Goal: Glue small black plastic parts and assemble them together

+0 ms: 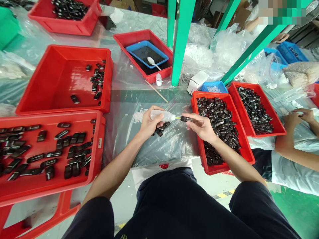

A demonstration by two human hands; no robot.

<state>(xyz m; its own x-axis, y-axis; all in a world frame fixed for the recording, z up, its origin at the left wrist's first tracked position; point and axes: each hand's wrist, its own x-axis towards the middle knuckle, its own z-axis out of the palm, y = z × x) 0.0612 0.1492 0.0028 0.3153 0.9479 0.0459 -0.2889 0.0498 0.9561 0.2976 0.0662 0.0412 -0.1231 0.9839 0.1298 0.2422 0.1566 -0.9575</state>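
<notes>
My left hand (152, 122) is wrapped round a clear squeeze bottle (160, 115), tipped sideways with its nozzle toward the right. In my right hand (201, 126) a small black plastic part (185, 119) is pinched between thumb and fingers. The nozzle tip is close to the part's left end; whether they touch I cannot tell. Beneath my left hand several more black parts (162, 128) lie on the plastic-covered table (174, 146), partly hidden by the fingers. Just right of my right hand stands a red bin (245, 151) full of such parts.
On the left, two red bins (74, 49) (96, 166) hold scattered black parts. Behind are a blue tray (139, 49) with a white spoon (151, 61), a small bottle (159, 79) and a thin stick (157, 90). A green post (180, 43) rises ahead. A co-worker's hands (299, 116) are at right.
</notes>
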